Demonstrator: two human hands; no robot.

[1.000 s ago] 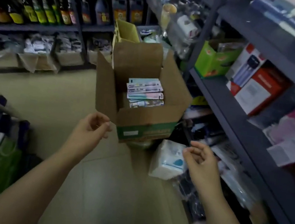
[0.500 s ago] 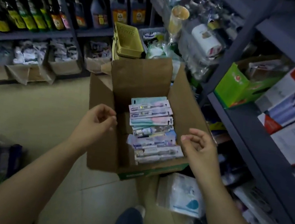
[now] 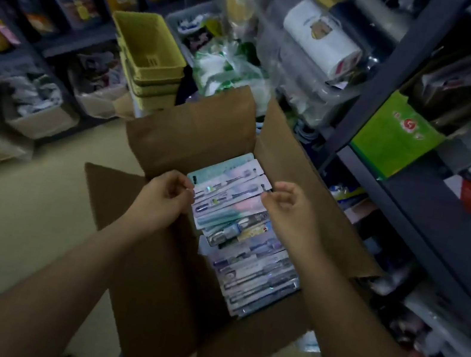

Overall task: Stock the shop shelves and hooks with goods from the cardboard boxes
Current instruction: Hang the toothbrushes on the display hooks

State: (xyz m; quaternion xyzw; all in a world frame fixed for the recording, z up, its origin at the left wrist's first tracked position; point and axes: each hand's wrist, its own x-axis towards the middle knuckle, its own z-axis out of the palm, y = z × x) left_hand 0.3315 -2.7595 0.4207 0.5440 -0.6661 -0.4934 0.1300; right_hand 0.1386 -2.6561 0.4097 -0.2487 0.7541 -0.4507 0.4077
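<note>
Head view: I look down into one open cardboard box (image 3: pixel 178 278) standing on the floor in the aisle, all four flaps up or folded out.
Goods: carded blister packs (image 3: pixel 238 226) lie overlapped in one row along the box's right side; roughly a dozen edges show, exact count unclear through blur.
Left hand (image 3: pixel 166 197): fingers curled, tips at the left edge of the top packs; whether it pinches a card, I cannot tell.
Right hand (image 3: pixel 289 206): fingers loosely curled, just over the right edge of the same packs, holding nothing that I can see.
Progress: my judgement is early; no pack lifted clear, the row looks full.
Remaining: take out packs, hang or shelve them.
Surroundings: three nested yellow baskets (image 3: pixel 149 68) behind the box; one green carton (image 3: pixel 392 136) on the grey shelf (image 3: pixel 430 209) at right.
</note>
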